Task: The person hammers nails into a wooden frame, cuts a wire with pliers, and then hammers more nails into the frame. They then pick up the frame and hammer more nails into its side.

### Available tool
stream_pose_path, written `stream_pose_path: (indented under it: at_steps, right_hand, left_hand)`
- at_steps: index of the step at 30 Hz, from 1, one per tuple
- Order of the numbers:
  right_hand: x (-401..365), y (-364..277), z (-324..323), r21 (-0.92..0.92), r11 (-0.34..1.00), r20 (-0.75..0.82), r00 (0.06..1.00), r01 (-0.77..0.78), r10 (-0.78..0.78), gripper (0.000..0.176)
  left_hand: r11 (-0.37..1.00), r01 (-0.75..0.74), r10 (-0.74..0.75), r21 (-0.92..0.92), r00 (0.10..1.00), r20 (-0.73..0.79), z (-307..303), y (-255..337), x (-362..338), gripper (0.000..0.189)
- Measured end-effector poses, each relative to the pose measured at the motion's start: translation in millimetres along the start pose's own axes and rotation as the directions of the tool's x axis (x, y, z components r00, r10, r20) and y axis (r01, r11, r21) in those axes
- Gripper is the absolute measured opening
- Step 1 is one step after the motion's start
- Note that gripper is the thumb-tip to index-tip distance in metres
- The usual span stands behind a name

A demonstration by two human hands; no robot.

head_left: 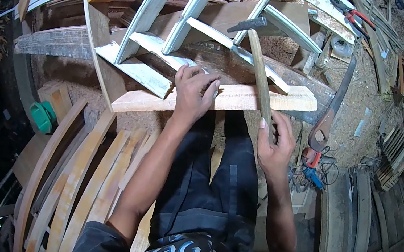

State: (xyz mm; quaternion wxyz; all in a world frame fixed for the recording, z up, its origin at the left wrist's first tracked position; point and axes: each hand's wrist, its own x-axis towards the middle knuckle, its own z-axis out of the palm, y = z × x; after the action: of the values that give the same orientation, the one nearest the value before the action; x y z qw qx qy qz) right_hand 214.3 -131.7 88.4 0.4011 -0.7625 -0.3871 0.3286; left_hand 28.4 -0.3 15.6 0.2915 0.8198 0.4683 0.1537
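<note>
My right hand (277,142) is closed round the lower end of a hammer's wooden handle (259,66). The dark hammer head (247,24) is over the white-painted slats of a wooden frame. My left hand (195,89) rests at the near edge of that frame, fingers bent, by a white slat (151,46) and the pale plank (239,97). Whatever its fingertips pinch is too small to make out. The plank runs along the frame's near side, and the hammer handle crosses above it. A brown board (99,51) meets the plank's left end.
A handsaw (326,118) lies to the right, above a power tool (311,164) with a blue part. Red-handled pliers (352,15) are at the upper right. Curved wooden pieces (75,184) stand at the lower left beside a green object (42,116). Sawdust covers the ground.
</note>
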Motion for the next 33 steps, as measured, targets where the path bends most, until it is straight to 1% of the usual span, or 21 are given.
stream_pose_path:
  at_steps: [1, 2, 4, 5, 7, 10, 14, 16, 17, 18, 19, 20, 21, 22, 23, 25, 26, 27, 29, 33]
  right_hand:
    - [1.3, -6.1, -3.7, 0.039, 0.998, 0.027, 0.998, -0.059, 0.058, 0.026]
    - [2.1, -10.6, -7.8, 0.04, 0.998, 0.027, 0.998, -0.055, 0.054, 0.026]
    - [2.5, -16.3, -16.7, 0.05, 0.995, 0.077, 0.994, -0.085, 0.081, 0.027]
    - [2.0, -18.1, -20.1, 0.052, 0.995, 0.077, 0.994, -0.082, 0.078, 0.027]
    - [1.1, -19.8, -25.0, 0.005, 0.995, 0.149, 0.984, -0.101, 0.1, 0.028]
    - [-3.0, -17.8, -24.0, 0.004, 0.991, 0.159, 0.979, -0.131, 0.129, 0.029]
    - [-4.5, -19.2, -23.8, -0.055, 0.993, 0.202, 0.973, -0.104, 0.113, 0.031]
    - [-10.7, -18.9, -25.5, -0.039, 0.999, 0.204, 0.978, -0.027, 0.034, 0.035]
    - [-15.4, -22.9, -26.3, -0.039, 0.999, 0.208, 0.978, -0.025, 0.032, 0.035]
    - [-20.0, -28.1, -27.7, 0.15, 0.971, 0.262, 0.954, -0.187, 0.144, 0.038]
    - [-22.3, -32.9, -29.2, 0.32, 0.88, 0.336, 0.911, -0.35, 0.241, 0.041]
    - [-19.8, -36.0, -34.1, 0.319, 0.882, 0.336, 0.911, -0.348, 0.238, 0.041]
    - [-16.4, -39.1, -43.4, 0.21, 0.876, 0.446, 0.84, -0.434, 0.309, 0.042]
    - [-15.1, -43.6, -50.4, 0.09, 0.857, 0.539, 0.749, -0.507, 0.386, 0.043]
    - [-11.4, -48.0, -52.7, 0.088, 0.857, 0.534, 0.75, -0.508, 0.39, 0.043]
    - [-3.1, -52.7, -54.8, -0.042, 0.852, 0.579, 0.683, -0.521, 0.446, 0.042]
    - [-6.7, -44.2, -53.4, -0.028, 0.962, 0.506, 0.826, -0.272, 0.248, 0.04]
    - [-6.1, -41.1, -54.4, -0.03, 0.962, 0.5, 0.829, -0.272, 0.25, 0.04]
    - [-6.8, -37.5, -56.3, -0.048, 0.976, 0.509, 0.836, -0.21, 0.205, 0.039]
    - [-12.5, -36.7, -48.6, -0.029, 0.981, 0.484, 0.856, -0.193, 0.182, 0.038]
  left_hand:
    - [1.0, 0.024, -0.024, -0.016, 1.0, 0.005, 0.3, -1.1, -0.6, 0.015]
    - [1.0, 0.023, -0.023, -0.014, 1.0, 0.001, 1.7, -2.2, -0.7, 0.015]
    - [1.0, -0.009, 0.009, 0.0, 0.998, -0.058, 4.7, -2.9, -1.0, 0.011]
    - [1.0, -0.009, 0.01, 0.002, 0.998, -0.061, 5.4, -3.3, -2.0, 0.011]
    - [1.0, 0.004, -0.005, -0.014, 0.998, -0.06, 4.3, -1.6, -1.9, 0.008]
    - [1.0, 0.007, -0.008, -0.009, 0.999, -0.05, 2.6, -3.0, -1.2, 0.008]
    - [1.0, 0.002, -0.002, -0.017, 1.0, -0.011, -0.5, -6.6, -1.4, 0.009]
    - [0.999, -0.007, 0.007, -0.037, 1.0, -0.022, 1.1, -7.8, -3.0, 0.007]
    - [0.999, -0.004, 0.003, -0.036, 1.0, -0.024, 0.7, -8.0, -4.1, 0.007]
    - [0.999, 0.0, -0.001, -0.043, 1.0, -0.013, -0.1, -7.5, -2.7, 0.006]
    - [0.999, 0.006, -0.005, -0.051, 1.0, 0.001, -1.8, -6.7, -2.5, 0.006]
    - [0.999, 0.005, -0.005, -0.052, 1.0, -0.002, -3.5, -6.7, -1.1, 0.006]
    - [0.998, 0.017, -0.017, -0.065, 1.0, 0.008, -4.0, -6.7, -0.1, 0.007]
    - [0.996, 0.031, -0.029, -0.081, 0.999, 0.024, -4.2, -5.8, -0.7, 0.008]
    - [0.996, 0.028, -0.025, -0.086, 0.999, 0.026, -4.2, -5.3, -0.5, 0.008]
    - [0.997, 0.052, -0.049, -0.056, 0.997, 0.052, -5.0, -4.5, 0.7, 0.01]
    - [0.998, 0.051, -0.048, -0.047, 0.997, 0.061, -5.1, -4.0, 1.5, 0.013]
    - [0.998, 0.046, -0.043, -0.051, 0.997, 0.062, -5.3, -2.5, 3.7, 0.013]
    - [0.999, 0.054, -0.054, 0.002, 0.996, 0.067, -6.9, 1.0, 4.0, 0.013]
    - [0.997, 0.066, -0.068, 0.025, 0.994, 0.084, -7.3, 3.6, 5.1, 0.014]
